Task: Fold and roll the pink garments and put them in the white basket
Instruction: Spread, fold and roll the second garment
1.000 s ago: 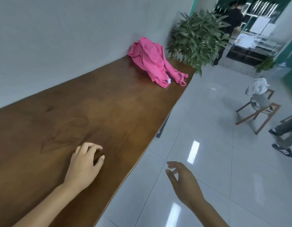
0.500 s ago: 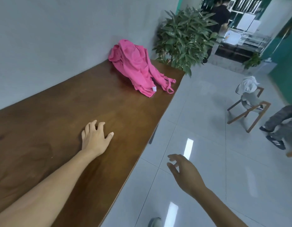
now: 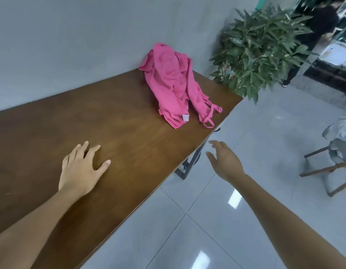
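head view: the pink garments point(image 3: 174, 84) lie heaped upper middle of the frame, at the far end of the table point(image 3: 129, 133) by the wall; the left hand point(image 3: 80, 169) rests flat on the wood at lower left, fingers spread, holding nothing; the right hand point(image 3: 224, 162) hangs open past the edge, centre right; both have come nearer the pile, so a grab looks imminent; no white basket shows.

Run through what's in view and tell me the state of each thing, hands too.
pink garments: crumpled, unfolded, at the far end of the table.
left hand: open, fingers spread on the table.
right hand: open, empty, in the air beside the table edge.
white basket: not in view.
chair: upright, pale cloth draped on it.
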